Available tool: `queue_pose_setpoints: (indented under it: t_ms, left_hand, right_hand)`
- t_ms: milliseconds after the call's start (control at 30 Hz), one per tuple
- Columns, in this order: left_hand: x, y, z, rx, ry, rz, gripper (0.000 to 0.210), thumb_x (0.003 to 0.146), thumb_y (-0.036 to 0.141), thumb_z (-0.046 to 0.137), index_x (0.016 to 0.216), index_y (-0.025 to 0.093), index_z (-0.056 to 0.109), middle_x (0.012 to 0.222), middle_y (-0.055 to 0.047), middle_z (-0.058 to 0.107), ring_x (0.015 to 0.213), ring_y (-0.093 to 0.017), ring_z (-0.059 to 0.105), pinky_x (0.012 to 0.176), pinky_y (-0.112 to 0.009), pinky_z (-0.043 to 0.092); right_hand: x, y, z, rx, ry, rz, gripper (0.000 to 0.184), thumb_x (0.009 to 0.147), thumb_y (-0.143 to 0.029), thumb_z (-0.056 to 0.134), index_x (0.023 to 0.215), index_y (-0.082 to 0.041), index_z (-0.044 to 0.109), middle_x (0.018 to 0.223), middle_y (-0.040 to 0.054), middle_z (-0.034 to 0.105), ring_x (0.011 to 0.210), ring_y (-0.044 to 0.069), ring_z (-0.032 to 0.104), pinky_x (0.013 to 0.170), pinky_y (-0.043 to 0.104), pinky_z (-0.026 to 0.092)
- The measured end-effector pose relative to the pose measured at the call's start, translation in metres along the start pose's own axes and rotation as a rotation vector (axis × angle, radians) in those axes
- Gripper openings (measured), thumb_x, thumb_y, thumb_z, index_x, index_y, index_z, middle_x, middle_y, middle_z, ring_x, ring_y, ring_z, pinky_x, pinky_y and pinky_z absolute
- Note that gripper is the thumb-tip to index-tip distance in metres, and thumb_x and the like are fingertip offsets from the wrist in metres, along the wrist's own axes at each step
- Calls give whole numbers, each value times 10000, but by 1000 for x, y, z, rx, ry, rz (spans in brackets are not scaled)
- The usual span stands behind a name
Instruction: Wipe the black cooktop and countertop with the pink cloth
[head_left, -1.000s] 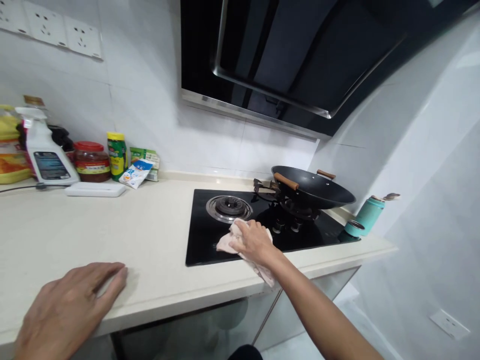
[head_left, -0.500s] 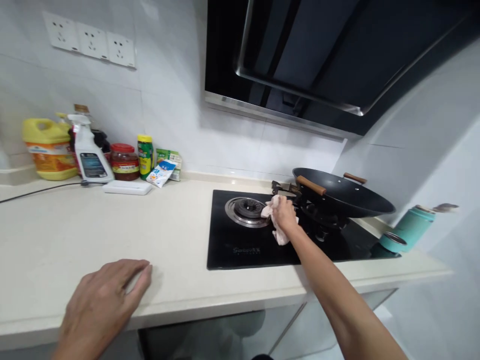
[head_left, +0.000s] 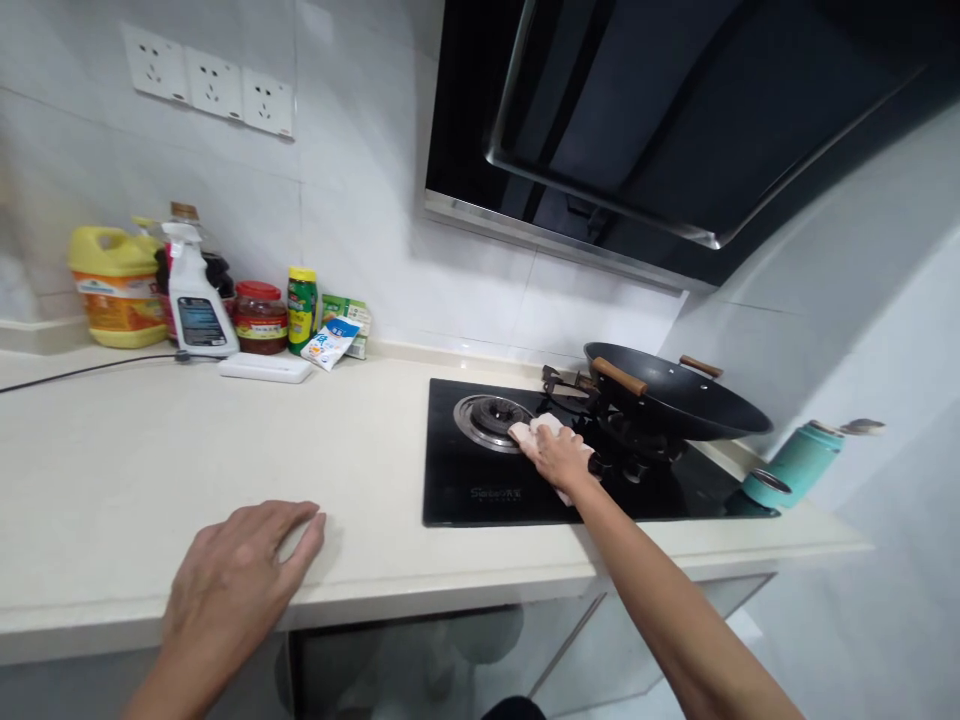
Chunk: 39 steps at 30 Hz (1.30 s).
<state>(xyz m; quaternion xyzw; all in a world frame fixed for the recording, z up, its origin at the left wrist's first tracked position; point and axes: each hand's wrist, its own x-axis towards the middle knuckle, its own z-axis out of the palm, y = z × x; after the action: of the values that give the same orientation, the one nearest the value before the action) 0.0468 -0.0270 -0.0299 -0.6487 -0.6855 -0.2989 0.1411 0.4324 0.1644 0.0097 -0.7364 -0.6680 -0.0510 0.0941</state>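
For a good wipe, the right hand would best keep its palm low and press evenly, drawing the cloth over the black glass of the cooktop in overlapping strokes. Around the left burner, it should help to follow the curve of the steel ring with a folded edge, and to ease off near the control knobs at 3 o'clock from the cloth, so none gets turned. The wok, at 2 o'clock, is best not bumped.

The right fingers are bent over the cloth, grasping it against the glass. The left hand, at 8 o'clock from it, holds nothing, its fingers loosely curled by the near edge of the pale surface.

The cloth lies at the burner's 4 o'clock, reaching its ring. It looks pale pink, thin and soft, bunched and creased under the hand; whether it is damp, I cannot tell
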Motion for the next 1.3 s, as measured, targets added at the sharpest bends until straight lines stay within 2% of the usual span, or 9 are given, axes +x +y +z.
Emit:
queue_pose_setpoints:
  t_ms: [100, 300, 500, 733, 833, 933, 1067, 1200, 1300]
  left_hand:
    - [1, 1, -1, 15, -32, -12, 438, 942, 469, 389, 1014, 230, 748, 1098, -73, 777, 1056, -299, 673, 890, -435, 448]
    - [1, 5, -5, 29, -62, -21, 461, 955, 454, 362, 1025, 226, 756, 1120, -77, 774, 1068, -296, 658, 893, -425, 445]
    - [1, 6, -9, 44, -76, -11, 454, 958, 448, 367, 1011, 220, 755, 1105, -77, 777, 1060, -300, 664, 880, -417, 439]
    - [1, 9, -15, 50, -94, -23, 453, 965, 424, 355, 1000, 214, 754, 1091, -76, 780, 1078, -298, 664, 869, -407, 426]
    - [0, 11, -16, 34, -79, -22, 456, 972, 416, 346, 998, 209, 751, 1097, -77, 779, 1088, -291, 662, 886, -399, 428]
    - [-1, 11, -14, 25, -58, -27, 443, 967, 405, 352, 978, 212, 751, 1087, -75, 780, 1074, -285, 666, 885, -394, 428]
    - [-2, 10, -11, 17, -31, -22, 427, 961, 393, 361, 959, 215, 750, 1070, -66, 780, 1058, -277, 666, 882, -388, 424]
    - [-2, 9, -11, 12, -39, -36, 410, 963, 403, 377, 969, 230, 749, 1086, -54, 777, 1071, -262, 655, 885, -372, 418]
    - [1, 9, -13, 5, -100, -51, 420, 962, 418, 378, 1010, 231, 751, 1117, -59, 768, 1095, -274, 638, 894, -380, 421]
  right_hand:
    - [-29, -19, -5, 14, 24, -81, 579, 922, -732, 456, 1358, -363, 552, 1350, 157, 481, 1221, 392, 477, 956, 609, 366]
    - [-80, -70, -17, 52, 26, -318, 416, 975, -473, 504, 1384, -402, 537, 1362, 145, 469, 1191, 363, 478, 945, 554, 380]
    - [-128, -125, -16, 213, 61, -561, 451, 941, -318, 548, 1388, -374, 525, 1282, 110, 525, 1111, 299, 521, 958, 480, 401]
    - [-137, -155, -17, 869, -26, -656, 474, 952, -311, 512, 1414, -277, 413, 1311, 69, 587, 1125, 215, 576, 986, 383, 452]
    - [-110, -139, -20, 1072, -61, -545, 443, 985, -356, 458, 1402, -216, 404, 1310, 87, 619, 1133, 188, 600, 962, 330, 475]
    - [-80, -98, -19, 968, -29, -404, 420, 997, -375, 412, 1372, -195, 473, 1347, 90, 619, 1186, 178, 591, 982, 303, 466]
    - [-52, -25, -15, 844, -28, -260, 335, 926, -279, 421, 1153, -161, 637, 1128, 86, 707, 1074, 217, 636, 952, 339, 491]
    - [-43, 21, -21, 754, 139, -51, 515, 893, -254, 420, 1377, -134, 550, 1271, 172, 615, 1201, 285, 568, 1047, 419, 432]
    - [-52, 14, -27, 660, 238, -21, 560, 941, -304, 405, 1480, -173, 484, 1379, 195, 500, 1277, 311, 491, 1077, 452, 390]
